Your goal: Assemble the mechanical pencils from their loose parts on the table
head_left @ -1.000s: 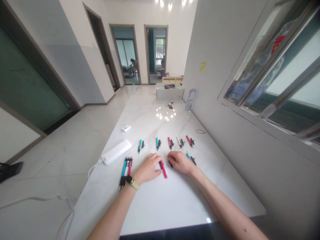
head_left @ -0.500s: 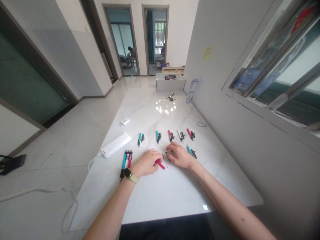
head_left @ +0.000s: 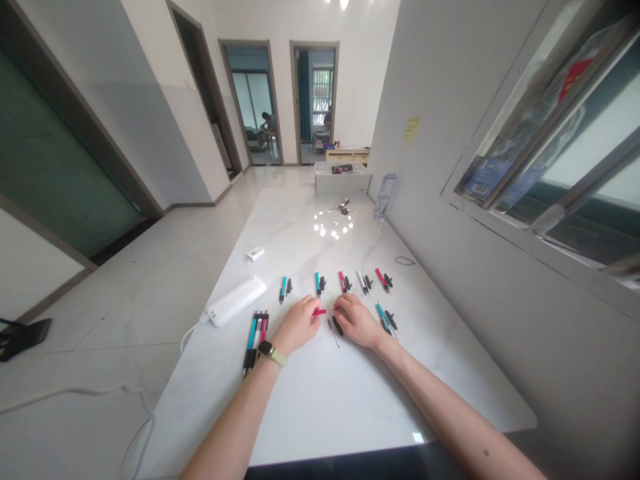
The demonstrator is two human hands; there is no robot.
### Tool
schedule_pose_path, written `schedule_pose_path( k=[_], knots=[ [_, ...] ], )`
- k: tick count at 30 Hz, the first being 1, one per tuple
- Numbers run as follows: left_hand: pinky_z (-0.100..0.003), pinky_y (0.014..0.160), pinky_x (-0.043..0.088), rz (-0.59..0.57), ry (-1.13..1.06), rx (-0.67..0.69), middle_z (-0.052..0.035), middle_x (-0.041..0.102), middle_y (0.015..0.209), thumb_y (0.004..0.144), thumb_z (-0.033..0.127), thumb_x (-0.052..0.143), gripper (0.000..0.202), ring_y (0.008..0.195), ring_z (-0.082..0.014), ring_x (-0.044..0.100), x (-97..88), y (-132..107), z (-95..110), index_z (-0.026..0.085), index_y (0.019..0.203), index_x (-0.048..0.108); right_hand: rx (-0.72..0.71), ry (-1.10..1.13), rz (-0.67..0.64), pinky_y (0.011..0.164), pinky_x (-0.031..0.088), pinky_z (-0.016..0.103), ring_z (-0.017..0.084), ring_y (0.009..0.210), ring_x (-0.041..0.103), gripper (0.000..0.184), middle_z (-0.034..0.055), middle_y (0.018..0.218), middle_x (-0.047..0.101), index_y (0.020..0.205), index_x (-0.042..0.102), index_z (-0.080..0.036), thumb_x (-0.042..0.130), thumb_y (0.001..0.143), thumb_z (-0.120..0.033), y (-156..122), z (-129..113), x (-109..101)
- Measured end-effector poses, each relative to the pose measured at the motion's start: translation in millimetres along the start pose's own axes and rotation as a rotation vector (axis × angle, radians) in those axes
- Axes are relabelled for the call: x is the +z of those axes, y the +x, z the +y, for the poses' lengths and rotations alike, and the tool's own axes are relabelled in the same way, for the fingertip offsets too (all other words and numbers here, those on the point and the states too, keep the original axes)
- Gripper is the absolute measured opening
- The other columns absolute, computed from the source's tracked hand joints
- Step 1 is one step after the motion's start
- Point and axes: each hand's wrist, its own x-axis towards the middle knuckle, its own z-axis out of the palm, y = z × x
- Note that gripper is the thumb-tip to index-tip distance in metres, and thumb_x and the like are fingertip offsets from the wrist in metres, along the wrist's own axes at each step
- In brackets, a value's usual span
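The left hand (head_left: 299, 325) hides part of the red barrel (head_left: 321, 312).

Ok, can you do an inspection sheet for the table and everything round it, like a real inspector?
Surface: white table, glossy, lights reflected.
Pen things: red barrel in the left hand; rod between the hands; black piece by the right hand; six part sets further off; three pens at left.
Clutter: keys, bottle, white block, loop.
Hands: left gripping the barrel; right curled, grip unclear.
Cables: white cord at the power strip; cable on the floor.
Surroundings: yellow note on the wall; person beyond a doorway.
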Motion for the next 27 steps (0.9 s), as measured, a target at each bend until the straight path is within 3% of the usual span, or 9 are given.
schedule_pose_path(
  k=[4, 9, 15, 19, 22, 27],
  knots=[
    [-0.028, 0.078, 0.044, -0.043, 0.044, 0.003, -0.0042, 0.057, 0.097, 0.092, 0.013, 0.043, 0.027, 0.090, -0.0185, 0.060, 11.9, 9, 1, 0.026, 0.107, 0.061, 0.017, 0.023, 0.022, 0.082, 0.044, 0.031, 0.019, 0.088, 0.054, 0.013, 0.0058, 0.089, 0.056, 0.087, 0.058, -0.017, 0.046, 0.088, -0.010, 0, 2, 3],
    [-0.026, 0.077, 0.044, -0.086, 0.110, -0.023, -0.0039, 0.056, 0.101, 0.096, 0.021, 0.043, 0.019, 0.089, -0.0168, 0.060, 16.2, 9, -1, 0.025, 0.099, 0.061, 0.003, 0.020, 0.022, 0.083, 0.043, 0.031, 0.020, 0.089, 0.054, 0.011, 0.0058, 0.090, 0.056, 0.089, 0.059, -0.017, 0.050, 0.087, -0.012, -1, 6, 3],
    [-0.029, 0.083, 0.044, -0.145, 0.114, 0.135, -0.0025, 0.052, 0.098, 0.094, 0.024, 0.050, 0.009, 0.093, -0.0182, 0.055, 6.5, -2, -12, 0.022, 0.088, 0.057, 0.022, 0.028, 0.022, 0.082, 0.043, 0.031, 0.020, 0.088, 0.055, 0.011, 0.0059, 0.090, 0.058, 0.090, 0.060, -0.017, 0.050, 0.087, -0.013, -4, 6, 1],
    [-0.034, 0.085, 0.043, -0.154, 0.115, 0.193, -0.0043, 0.051, 0.098, 0.094, 0.017, 0.047, 0.011, 0.098, -0.0210, 0.050, 3.3, -10, -18, 0.020, 0.086, 0.054, 0.027, 0.031, 0.043, 0.082, 0.043, 0.032, 0.020, 0.088, 0.055, 0.010, 0.0057, 0.089, 0.059, 0.089, 0.060, -0.018, 0.051, 0.088, -0.015, -4, 4, 5],
    [-0.035, 0.087, 0.042, -0.151, 0.054, 0.198, -0.0052, 0.050, 0.100, 0.094, 0.011, 0.041, 0.015, 0.098, -0.0211, 0.048, -0.8, -13, -20, 0.020, 0.088, 0.052, 0.044, 0.055, 0.077, 0.081, 0.043, 0.032, 0.020, 0.086, 0.054, 0.013, 0.0054, 0.086, 0.059, 0.086, 0.060, -0.018, 0.048, 0.091, -0.017, -4, 3, 7],
    [-0.034, 0.091, 0.040, -0.068, -0.195, 0.109, -0.0050, 0.052, 0.101, 0.098, 0.020, 0.036, 0.015, 0.099, -0.0196, 0.049, -9.5, -12, -11, 0.020, 0.094, 0.050, 0.029, 0.163, 0.152, 0.078, 0.044, 0.032, 0.019, 0.084, 0.056, 0.018, 0.0054, 0.089, 0.061, 0.094, 0.062, -0.018, 0.044, 0.091, -0.015, -4, -4, 0]
  ],
)
